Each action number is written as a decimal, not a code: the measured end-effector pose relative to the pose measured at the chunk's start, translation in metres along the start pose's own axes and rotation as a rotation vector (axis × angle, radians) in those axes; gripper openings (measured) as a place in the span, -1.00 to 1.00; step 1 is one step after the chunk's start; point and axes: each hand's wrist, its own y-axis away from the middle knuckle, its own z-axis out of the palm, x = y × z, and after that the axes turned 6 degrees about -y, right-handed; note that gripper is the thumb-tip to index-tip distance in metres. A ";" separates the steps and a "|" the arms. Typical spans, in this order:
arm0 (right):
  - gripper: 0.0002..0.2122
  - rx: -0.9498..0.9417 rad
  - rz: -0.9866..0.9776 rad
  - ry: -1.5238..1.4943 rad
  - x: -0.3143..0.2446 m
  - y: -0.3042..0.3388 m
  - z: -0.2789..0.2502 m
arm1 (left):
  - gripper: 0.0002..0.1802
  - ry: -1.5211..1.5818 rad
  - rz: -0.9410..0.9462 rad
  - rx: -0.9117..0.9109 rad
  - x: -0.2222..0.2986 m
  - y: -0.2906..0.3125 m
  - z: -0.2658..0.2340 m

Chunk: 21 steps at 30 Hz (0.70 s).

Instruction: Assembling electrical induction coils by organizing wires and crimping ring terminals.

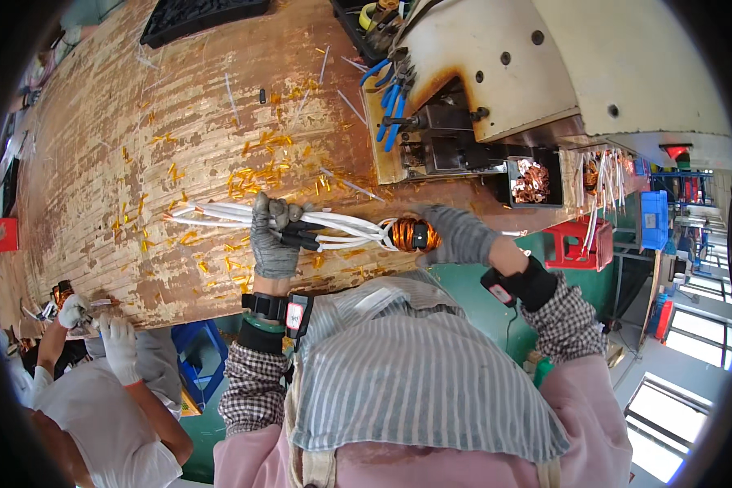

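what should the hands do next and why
Probably slide the left hand along the wires toward their free ends, to gather them: it grips them partway along, the ends fan out beyond it, and the right hand is at the coil.

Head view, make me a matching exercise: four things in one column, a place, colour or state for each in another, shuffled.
1. Left hand
2. Right hand
3. Pliers
4. Plastic stool

A. Red
B. At the copper coil's right end
C. Blue-handled
D. Closed around white wires

Pairs: 1-D, 2-B, 3-C, 4-A
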 end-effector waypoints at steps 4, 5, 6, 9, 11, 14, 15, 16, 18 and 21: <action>-0.12 -0.234 -0.058 -0.139 -0.006 -0.033 -0.013 | -0.61 -0.028 0.031 0.034 -0.001 0.007 -0.001; -0.09 -0.305 -0.089 -0.097 -0.005 -0.040 -0.009 | -0.62 -0.042 0.039 0.041 -0.002 0.010 -0.005; -0.07 -0.375 -0.118 -0.056 -0.004 -0.044 -0.006 | -0.63 -0.057 0.045 0.048 -0.003 0.012 -0.009; -0.13 -0.407 -0.047 -0.042 -0.020 -0.041 -0.007 | -0.66 -0.115 0.067 0.096 -0.003 0.026 -0.012; -0.15 -0.427 0.004 -0.037 -0.026 -0.041 -0.004 | -0.68 -0.122 0.102 0.094 -0.002 0.035 -0.013; -0.16 -0.425 -0.042 0.033 -0.023 -0.037 0.004 | -0.69 -0.131 0.038 0.150 0.001 0.044 -0.010; -0.20 -0.338 -0.045 0.013 -0.021 -0.029 0.007 | -0.69 -0.121 -0.020 0.117 0.003 0.046 -0.010; -0.24 -0.250 -0.046 -0.008 -0.019 -0.021 0.010 | -0.69 -0.124 -0.030 0.109 0.002 0.048 -0.010; -0.26 -0.187 -0.045 0.038 -0.037 0.003 0.005 | -0.69 -0.176 -0.025 0.111 0.004 0.051 -0.008; -0.25 -0.172 0.119 -0.024 -0.041 0.046 0.016 | -0.71 -0.310 -0.143 -0.098 0.016 0.060 0.014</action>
